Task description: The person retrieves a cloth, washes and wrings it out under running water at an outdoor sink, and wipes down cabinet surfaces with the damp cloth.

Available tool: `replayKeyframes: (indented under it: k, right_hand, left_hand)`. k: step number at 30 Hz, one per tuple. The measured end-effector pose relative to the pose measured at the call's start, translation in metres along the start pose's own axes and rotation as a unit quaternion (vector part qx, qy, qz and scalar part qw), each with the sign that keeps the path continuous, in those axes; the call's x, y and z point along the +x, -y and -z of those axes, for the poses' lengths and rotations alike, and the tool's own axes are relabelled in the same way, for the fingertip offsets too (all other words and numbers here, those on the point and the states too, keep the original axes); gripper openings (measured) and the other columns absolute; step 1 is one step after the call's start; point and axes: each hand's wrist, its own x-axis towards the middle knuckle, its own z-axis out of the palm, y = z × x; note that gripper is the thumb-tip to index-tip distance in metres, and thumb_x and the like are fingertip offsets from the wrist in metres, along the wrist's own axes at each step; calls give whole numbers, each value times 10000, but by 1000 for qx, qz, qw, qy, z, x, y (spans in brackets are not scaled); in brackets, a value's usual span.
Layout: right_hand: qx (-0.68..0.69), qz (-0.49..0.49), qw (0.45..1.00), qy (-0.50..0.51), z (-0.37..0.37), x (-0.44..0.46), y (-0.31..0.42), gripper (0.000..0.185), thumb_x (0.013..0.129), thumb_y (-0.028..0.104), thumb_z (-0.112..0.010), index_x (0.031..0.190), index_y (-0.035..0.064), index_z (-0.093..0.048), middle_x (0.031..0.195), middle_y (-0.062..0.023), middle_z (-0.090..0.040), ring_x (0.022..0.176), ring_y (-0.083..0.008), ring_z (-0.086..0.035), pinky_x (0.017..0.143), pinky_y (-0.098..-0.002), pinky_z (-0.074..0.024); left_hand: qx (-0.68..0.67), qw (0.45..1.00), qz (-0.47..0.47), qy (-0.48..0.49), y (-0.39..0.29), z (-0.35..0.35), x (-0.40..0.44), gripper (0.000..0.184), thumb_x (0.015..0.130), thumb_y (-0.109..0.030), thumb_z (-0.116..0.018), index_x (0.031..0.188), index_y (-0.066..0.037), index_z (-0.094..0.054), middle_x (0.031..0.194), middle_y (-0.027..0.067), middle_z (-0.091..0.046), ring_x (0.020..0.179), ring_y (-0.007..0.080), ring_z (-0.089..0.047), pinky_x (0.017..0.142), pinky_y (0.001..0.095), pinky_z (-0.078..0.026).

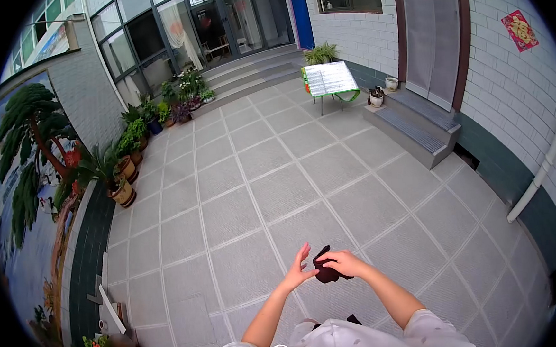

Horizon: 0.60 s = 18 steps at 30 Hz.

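Observation:
A small, dark brown-black thing (326,275), soft and cloth-like in outline, is in front of my body; I cannot make out its exact kind. My right hand (345,263) reaches in from the right and grips it, fingers lying across its upper side. Close by on the left, my left hand (298,272) is open, its fingers spread and pointing up. Its thumb comes near the dark thing's left edge, and I cannot tell whether they touch. Part of the dark thing is hidden behind the right hand.
Grey paving tiles (283,196) cover the courtyard. Potted plants (122,192) line the left wall, by a painted mural (32,165). A silver-topped folding table (330,78) stands ahead. Steps (410,132) lead to a door on the right, near a white drainpipe (539,178).

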Motion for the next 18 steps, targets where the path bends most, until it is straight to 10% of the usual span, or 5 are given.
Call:
replayKeyframes:
  k: [7, 11, 18]
  right_hand:
    - [-44, 47, 996, -54, 45, 181, -90, 199, 774, 202, -518, 935, 93, -561, 867, -117, -592, 807, -291, -552, 703, -348, -442]
    - [-70, 44, 993, -79, 86, 281, -128, 174, 751, 182, -544, 881, 68, -567, 826, -114, -549, 807, -281, -523, 706, -339, -427]
    - [-8, -14, 988, -155, 185, 418, -157, 143, 747, 111, -549, 861, 25, -558, 847, -111, -553, 800, -253, -534, 701, -325, -425]
  left_hand:
    - [86, 996, -10, -29, 50, 94, 158, 164, 698, -151, -655, 766, -27, -572, 863, 45, -491, 731, 133, -472, 671, 250, -387]
    - [188, 965, -168, -76, 59, 149, 258, 154, 705, -118, -641, 727, -25, -520, 940, 70, -470, 731, 155, -481, 659, 260, -396]
    - [216, 961, -164, -51, 47, 215, 437, 136, 751, -123, -595, 838, -22, -572, 785, 65, -514, 665, 162, -519, 608, 272, -426]
